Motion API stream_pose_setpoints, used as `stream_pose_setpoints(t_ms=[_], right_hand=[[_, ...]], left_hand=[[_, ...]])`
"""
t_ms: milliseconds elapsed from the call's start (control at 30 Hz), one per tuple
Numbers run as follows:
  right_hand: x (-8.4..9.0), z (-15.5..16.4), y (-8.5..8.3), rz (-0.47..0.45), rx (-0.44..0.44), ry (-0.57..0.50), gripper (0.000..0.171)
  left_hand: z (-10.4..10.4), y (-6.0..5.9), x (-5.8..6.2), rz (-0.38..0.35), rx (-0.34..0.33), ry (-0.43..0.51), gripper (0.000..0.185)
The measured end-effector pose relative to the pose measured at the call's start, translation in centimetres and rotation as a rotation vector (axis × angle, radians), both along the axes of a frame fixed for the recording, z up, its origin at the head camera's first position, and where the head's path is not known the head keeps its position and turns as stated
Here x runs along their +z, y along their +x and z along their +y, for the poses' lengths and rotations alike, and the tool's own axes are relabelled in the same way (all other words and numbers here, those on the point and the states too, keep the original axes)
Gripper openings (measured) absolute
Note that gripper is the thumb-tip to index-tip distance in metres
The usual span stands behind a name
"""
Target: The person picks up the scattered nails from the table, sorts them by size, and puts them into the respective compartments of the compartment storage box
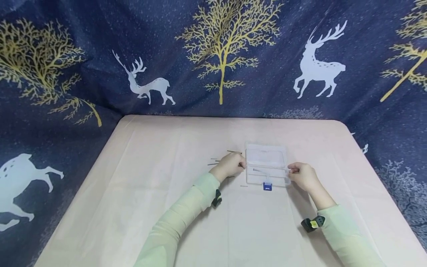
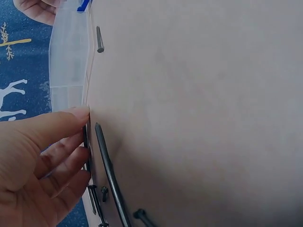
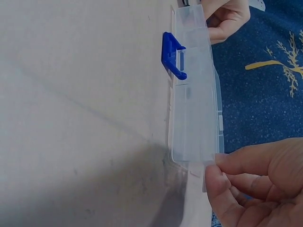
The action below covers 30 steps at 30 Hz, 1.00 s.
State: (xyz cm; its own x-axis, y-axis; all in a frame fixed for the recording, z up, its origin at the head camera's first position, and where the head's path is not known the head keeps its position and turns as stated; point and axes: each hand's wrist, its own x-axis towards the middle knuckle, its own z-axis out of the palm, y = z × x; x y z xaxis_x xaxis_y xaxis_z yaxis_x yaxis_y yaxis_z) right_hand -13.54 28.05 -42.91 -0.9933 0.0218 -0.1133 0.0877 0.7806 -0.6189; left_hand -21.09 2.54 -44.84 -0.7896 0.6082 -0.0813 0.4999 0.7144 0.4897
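Pale tabletop point(image 1: 100, 207) | 1 clear box point(image 3: 194, 123) | 5+ nails point(image 2: 110, 172) | right hand point(image 1: 304, 177): pinching box | left hand point(image 1: 230, 164): grip unclear

Behind the pale pinkish surface point(image 1: 143, 167), with its rounded far corners and faint creases, you face a dark blue cloth point(image 1: 193, 92). At its middle you see a gold tree point(image 1: 221, 55) between a left white deer point(image 1: 153, 85) and a right white deer point(image 1: 320, 69); part of a third deer point(image 1: 21, 176) shows at your lower left.
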Motion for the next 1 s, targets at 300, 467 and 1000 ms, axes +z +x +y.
stream_pose_setpoints(t_ms=[300, 467, 1000], right_hand=[[-0.28, -0.01, -0.01, 0.017, 0.009, 0.014, 0.030], [-0.29, -0.03, 0.06, 0.018, 0.006, 0.016, 0.030], [-0.49, -0.14, 0.12, 0.014, -0.001, 0.023, 0.030]], left_hand=[[-0.17, 0.08, -0.17, 0.127, -0.079, -0.041, 0.007], [-0.16, 0.13, -0.29, 0.195, -0.125, -0.060, 0.005], [-0.44, 0.10, -0.19, 0.260, -0.141, -0.054, 0.004]])
